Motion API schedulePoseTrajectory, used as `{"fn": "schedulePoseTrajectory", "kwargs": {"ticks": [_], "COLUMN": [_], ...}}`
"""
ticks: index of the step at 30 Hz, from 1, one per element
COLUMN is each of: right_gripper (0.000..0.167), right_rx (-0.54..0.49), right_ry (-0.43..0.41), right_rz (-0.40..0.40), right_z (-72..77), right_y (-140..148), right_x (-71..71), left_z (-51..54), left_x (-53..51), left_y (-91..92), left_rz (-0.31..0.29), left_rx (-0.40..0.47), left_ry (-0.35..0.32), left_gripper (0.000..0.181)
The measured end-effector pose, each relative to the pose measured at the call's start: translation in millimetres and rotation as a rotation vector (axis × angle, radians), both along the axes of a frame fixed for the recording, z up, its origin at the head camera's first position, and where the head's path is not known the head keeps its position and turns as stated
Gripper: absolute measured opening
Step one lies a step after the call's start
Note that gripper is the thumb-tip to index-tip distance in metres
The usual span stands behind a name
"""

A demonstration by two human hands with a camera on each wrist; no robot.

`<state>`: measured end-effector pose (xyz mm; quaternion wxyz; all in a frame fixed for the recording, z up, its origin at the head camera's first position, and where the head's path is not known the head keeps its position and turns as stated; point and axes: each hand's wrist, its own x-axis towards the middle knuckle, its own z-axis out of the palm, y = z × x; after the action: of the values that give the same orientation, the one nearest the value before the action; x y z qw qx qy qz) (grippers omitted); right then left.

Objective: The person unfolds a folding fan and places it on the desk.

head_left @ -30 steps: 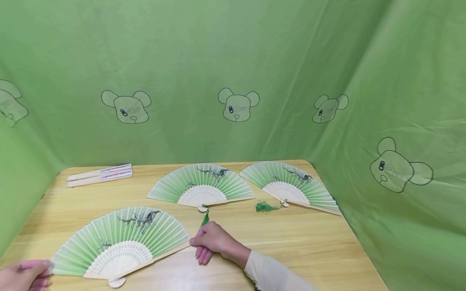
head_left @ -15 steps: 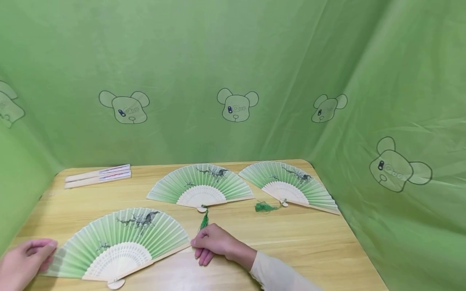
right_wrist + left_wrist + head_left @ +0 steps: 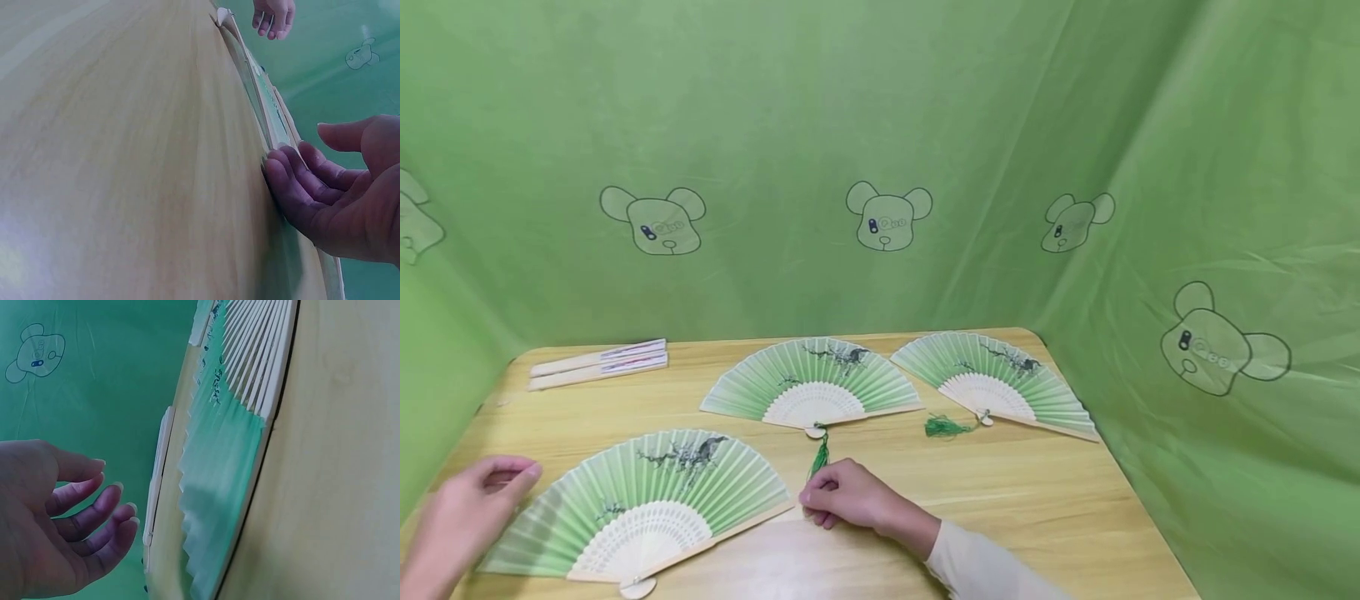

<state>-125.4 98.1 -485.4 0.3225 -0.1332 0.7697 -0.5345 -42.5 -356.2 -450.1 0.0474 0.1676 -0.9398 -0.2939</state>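
A spread green fan (image 3: 662, 483) with a dark branch print lies at the table's front left. Above its left edge hovers the left hand (image 3: 475, 508); in the left wrist view that hand (image 3: 69, 519) has relaxed, bent fingers with nothing between them, apart from the fan (image 3: 219, 469). The right hand (image 3: 850, 496) is just beyond the fan's right tip. In the right wrist view the thumb of the right hand (image 3: 344, 187) stands away from its loosely bent fingers, which hold nothing; whether they touch the fan is unclear.
Two more spread fans, one at back centre (image 3: 820, 383) and one at back right (image 3: 1000, 379), have green tassels. Folded fans (image 3: 598, 367) lie at back left. Green cloth (image 3: 775, 108) with bear-head prints surrounds the wooden table (image 3: 1000, 517).
The left hand has let go of the fan's left edge and risen up and to the right. The right hand has released the right tip and shifted slightly right.
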Motion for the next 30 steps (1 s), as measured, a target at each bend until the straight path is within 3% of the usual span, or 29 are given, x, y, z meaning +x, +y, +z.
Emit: {"fn": "schedulePoseTrajectory", "kwargs": {"ticks": [7,12,25,30], "right_gripper": [0.015,0.014,0.017,0.022], "right_rx": [0.037,0.073,0.124,0.127], "right_ry": [0.090,0.169,0.281,0.301], "right_rz": [0.028,0.052,0.085,0.094], "right_z": [4.4,7.3,13.0,15.5], "right_y": [2.2,1.5,0.4,-1.6], "right_x": [0.4,0.2,-1.3,-2.0], "left_z": [3.0,4.8,8.5,9.3], "left_x": [-14.0,-24.4,-50.1,-60.9], "left_y": [2.7,6.8,13.0,13.3], "left_rz": [-0.061,-0.067,-0.143,-0.180], "left_rx": [-0.057,-0.092,-0.098,-0.118], "left_ry": [0.044,0.050,0.052,0.101], "left_gripper": [0.042,0.043,0.050,0.047]}}
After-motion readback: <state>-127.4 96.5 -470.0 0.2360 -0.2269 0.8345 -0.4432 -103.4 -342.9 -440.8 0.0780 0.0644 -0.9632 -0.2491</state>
